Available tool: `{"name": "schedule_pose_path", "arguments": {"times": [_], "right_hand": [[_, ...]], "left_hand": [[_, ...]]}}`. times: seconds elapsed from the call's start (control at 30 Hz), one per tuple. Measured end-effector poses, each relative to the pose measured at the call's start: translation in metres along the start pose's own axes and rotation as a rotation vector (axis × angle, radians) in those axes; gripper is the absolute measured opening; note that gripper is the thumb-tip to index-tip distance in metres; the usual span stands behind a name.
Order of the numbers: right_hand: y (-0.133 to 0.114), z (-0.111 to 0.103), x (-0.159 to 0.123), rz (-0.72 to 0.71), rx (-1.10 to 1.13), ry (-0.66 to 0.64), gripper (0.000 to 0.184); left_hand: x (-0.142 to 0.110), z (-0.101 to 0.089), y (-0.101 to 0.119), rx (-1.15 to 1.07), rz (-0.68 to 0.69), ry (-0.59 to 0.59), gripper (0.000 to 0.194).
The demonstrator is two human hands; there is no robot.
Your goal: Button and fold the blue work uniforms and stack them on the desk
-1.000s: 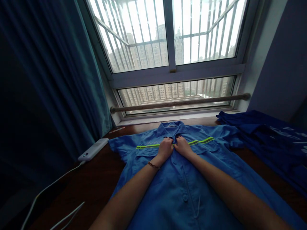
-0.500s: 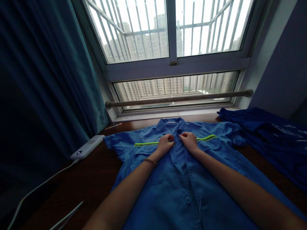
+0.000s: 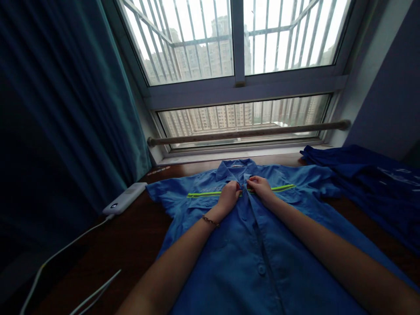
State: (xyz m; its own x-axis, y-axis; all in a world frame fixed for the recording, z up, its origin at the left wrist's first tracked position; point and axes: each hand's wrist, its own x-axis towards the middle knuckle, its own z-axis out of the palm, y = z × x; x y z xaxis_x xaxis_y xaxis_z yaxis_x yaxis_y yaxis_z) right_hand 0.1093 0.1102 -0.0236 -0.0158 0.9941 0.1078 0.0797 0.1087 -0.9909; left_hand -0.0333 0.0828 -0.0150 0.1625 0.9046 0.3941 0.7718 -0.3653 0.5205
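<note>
A blue short-sleeved work shirt (image 3: 223, 253) with yellow-green chest stripes lies face up, its collar toward the window. Just below the collar, my left hand (image 3: 230, 194) pinches one front edge near the button placket. My right hand (image 3: 260, 187) pinches the opposite front edge a short way to the right. Both hands are closed on the cloth, with a small gap between them. A button (image 3: 261, 269) shows lower on the front. Any button between the fingertips is too small to make out.
The shirt lies on a dark wooden surface (image 3: 138, 245). At left are a white power bank (image 3: 126, 199) with a white cable (image 3: 72, 245) and a blue curtain (image 3: 108, 109). Dark blue folded clothing (image 3: 367, 183) lies at right. A rail (image 3: 249, 133) crosses the window.
The view has shifted slightly. My right hand has drawn the right front edge up and a little toward the left hand; both hands keep their pinch on the cloth.
</note>
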Motion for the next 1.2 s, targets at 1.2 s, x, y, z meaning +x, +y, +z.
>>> {"name": "schedule_pose_path", "arguments": {"times": [1.2], "right_hand": [[-0.005, 0.009, -0.027, -0.547, -0.489, 0.029, 0.029]], "left_hand": [[0.002, -0.006, -0.001, -0.995, -0.433, -0.127, 0.038]]}}
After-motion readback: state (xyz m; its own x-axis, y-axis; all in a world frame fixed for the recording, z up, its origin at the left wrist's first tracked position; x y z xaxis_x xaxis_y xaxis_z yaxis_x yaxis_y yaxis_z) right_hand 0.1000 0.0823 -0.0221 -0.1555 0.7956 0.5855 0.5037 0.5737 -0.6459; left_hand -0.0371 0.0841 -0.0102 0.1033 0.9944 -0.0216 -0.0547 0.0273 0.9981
